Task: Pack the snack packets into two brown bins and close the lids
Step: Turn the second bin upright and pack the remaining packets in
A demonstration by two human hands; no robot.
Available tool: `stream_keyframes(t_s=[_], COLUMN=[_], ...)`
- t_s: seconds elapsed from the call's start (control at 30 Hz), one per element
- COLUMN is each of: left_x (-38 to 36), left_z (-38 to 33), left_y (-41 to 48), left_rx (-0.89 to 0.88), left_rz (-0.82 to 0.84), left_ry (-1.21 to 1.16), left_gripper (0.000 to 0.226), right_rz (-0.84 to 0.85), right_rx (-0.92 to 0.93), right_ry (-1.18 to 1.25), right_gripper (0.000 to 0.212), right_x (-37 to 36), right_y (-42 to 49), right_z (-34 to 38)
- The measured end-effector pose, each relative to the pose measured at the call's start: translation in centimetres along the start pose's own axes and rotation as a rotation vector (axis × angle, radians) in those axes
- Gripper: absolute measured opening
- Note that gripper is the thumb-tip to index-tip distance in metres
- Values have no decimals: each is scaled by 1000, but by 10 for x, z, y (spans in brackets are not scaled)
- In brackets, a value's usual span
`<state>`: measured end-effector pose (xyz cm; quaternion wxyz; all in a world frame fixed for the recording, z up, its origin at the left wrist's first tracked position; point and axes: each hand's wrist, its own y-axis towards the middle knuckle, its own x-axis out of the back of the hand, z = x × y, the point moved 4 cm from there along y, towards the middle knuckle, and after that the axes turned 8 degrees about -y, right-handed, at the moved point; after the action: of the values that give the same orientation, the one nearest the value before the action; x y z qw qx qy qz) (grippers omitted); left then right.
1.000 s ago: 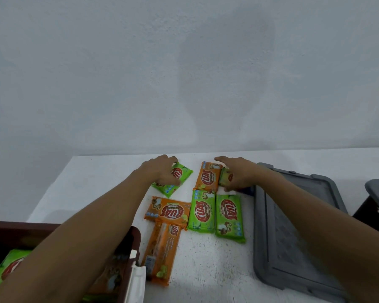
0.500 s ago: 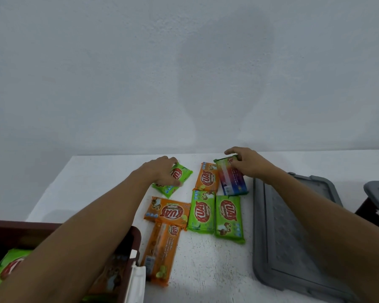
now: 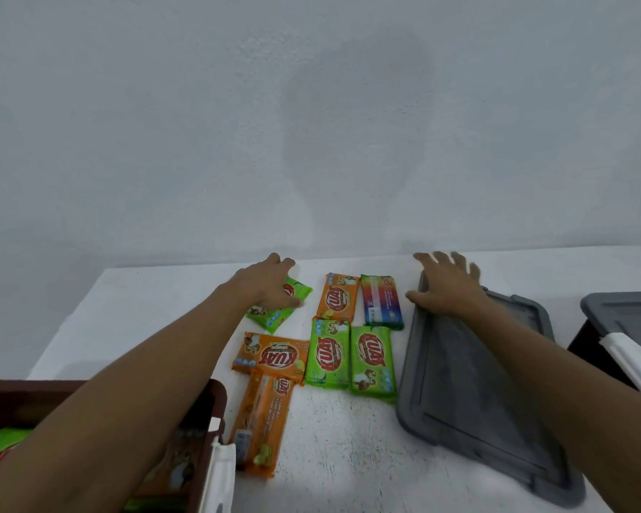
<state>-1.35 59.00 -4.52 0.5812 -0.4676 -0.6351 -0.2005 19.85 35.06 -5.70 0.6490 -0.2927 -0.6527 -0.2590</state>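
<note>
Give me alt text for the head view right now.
The left hand rests on a green snack packet while the right hand lies open on a grey lid lying on the white table. Six more packets lie between them; a brown bin sits near left.

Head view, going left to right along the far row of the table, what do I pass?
Left hand resting on a tilted green packet → upright orange packet → flipped packet showing its back → right hand over the grey lid's far end → second grey lid at the right edge.
</note>
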Motion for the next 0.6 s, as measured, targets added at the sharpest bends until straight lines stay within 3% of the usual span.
stream_keyframes(t_s=[0.1,0.3,0.5,0.6], left_x=[4,12,6,-2], left_z=[-12,-28,-52,-72], left_y=[-1,-4,-13,-21], left_rx=[-46,-102,-190,-286], left_rz=[-23,-18,53,87], left_ry=[-26,-61,-32,-17], left_gripper=[88,78,70,70], right_rz=[113,-54,30,0], right_rx=[-127,30,-164,-238], right_ry=[95,33,265,228], right_gripper=[89,72,66,66], right_x=[-5,6,-8,-16], right_y=[-9,-36,-66,-90], right_z=[-12,15,4,-1])
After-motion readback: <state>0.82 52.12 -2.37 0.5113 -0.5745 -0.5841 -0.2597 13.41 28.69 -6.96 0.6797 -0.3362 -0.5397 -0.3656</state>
